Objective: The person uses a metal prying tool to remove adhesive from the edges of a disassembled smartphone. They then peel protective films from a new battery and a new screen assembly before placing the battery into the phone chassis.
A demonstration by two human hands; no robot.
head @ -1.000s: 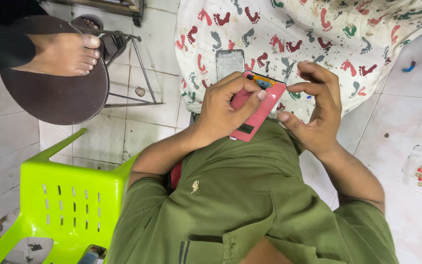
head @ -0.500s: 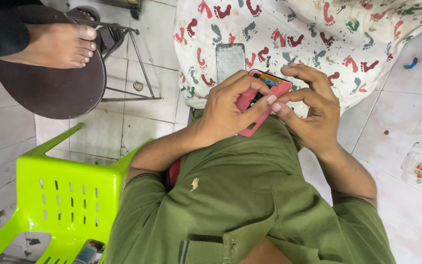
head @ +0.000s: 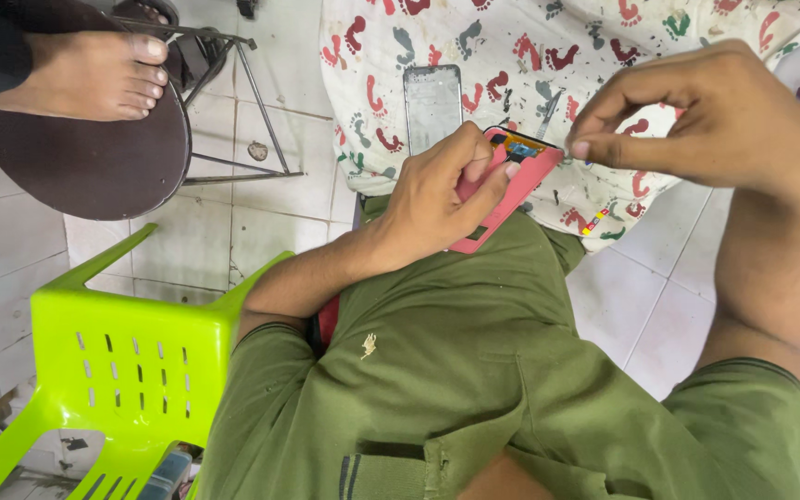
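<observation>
The right hand's [head: 715, 116] thumb and forefinger are pinched narrow at their tips, just touching the upper right corner of the pink phone body [head: 502, 194]; whether a small part sits between the tips cannot be told. The remaining fingers are curled above. The left hand [head: 437, 194] is clamped around the pink phone body, thumb laid across its open face, fingers wrapped behind. The phone body lies tilted, its top toward 1 o'clock, with an orange and dark interior showing at the upper end. It is held over the person's lap, at the edge of the cloth.

At 11 o'clock from the phone body, near it, a detached glass screen panel [head: 432, 106] lies flat on a white cloth printed with coloured footprints [head: 530, 56]. A slim metal tool [head: 548, 113], possibly tweezers, lies on the cloth at 12 o'clock.

Below, at 6 o'clock, is the person's olive green clothing [head: 474, 370]. At 8 o'clock stands a lime green plastic chair [head: 113, 352]. At 10 o'clock, well apart, another person's bare foot [head: 85, 74] rests on a dark round stool seat [head: 85, 162] over the white tiled floor [head: 233, 222].
</observation>
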